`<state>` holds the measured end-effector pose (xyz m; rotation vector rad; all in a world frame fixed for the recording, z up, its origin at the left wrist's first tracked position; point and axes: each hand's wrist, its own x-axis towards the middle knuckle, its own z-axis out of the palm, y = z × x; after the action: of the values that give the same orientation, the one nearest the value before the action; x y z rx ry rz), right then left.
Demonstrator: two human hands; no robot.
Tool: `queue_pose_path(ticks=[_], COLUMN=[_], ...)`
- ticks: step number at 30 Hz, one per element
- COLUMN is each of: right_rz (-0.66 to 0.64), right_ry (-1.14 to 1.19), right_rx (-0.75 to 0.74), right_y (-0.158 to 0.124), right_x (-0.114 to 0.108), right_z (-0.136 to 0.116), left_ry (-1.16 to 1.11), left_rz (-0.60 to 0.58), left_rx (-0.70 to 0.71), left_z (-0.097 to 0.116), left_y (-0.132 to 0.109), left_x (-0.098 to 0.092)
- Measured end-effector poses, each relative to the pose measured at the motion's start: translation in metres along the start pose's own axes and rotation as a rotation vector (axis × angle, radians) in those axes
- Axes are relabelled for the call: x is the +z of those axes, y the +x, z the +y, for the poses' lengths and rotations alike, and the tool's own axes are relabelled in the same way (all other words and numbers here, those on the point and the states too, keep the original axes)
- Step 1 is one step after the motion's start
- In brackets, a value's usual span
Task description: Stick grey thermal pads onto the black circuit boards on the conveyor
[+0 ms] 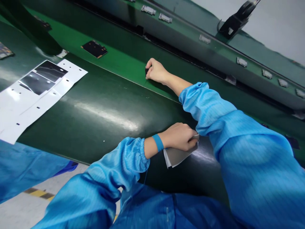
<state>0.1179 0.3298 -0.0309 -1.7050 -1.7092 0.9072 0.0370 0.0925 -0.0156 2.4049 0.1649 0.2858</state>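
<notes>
My right hand [157,72] reaches over the bright green strip, its fingers pinching a small black piece [146,72] at its edge. Most of that piece is hidden behind my fingertips, so its kind does not show. Closer to my body, my left hand [179,136], with a blue band at the wrist, is closed over a grey sheet with white layers under it [177,157]. Its fingers grip the sheet near the right edge, just above the dark green table. On the green strip to the left lies a flat black part [94,49] with copper-coloured edges.
White sheets with black film pieces [47,98] lie on the table [102,114] at left. Small metallic parts [165,18] sit spaced along the raised ledge behind. A black device [238,19] stands at upper right. Another person's blue sleeve [28,168] shows at lower left.
</notes>
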Motion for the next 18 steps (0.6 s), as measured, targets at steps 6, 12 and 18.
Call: queue_pose_path(ticks=[6, 12, 18], right_rz=[-0.005, -0.022, -0.048], right_ry=[-0.038, -0.07, -0.172], right_rx=[-0.001, -0.007, -0.035], right_y=[-0.009, -0.02, -0.032], right_x=[-0.01, -0.018, -0.028], right_z=[0.004, 0.007, 0.008], left_ry=[-0.011, -0.009, -0.007], left_rz=[-0.011, -0.011, 0.014], left_rx=[-0.01, -0.021, -0.01], left_z=[-0.001, 0.001, -0.001], left_y=[0.001, 0.001, 0.001], left_x=[0.0, -0.002, 0.002])
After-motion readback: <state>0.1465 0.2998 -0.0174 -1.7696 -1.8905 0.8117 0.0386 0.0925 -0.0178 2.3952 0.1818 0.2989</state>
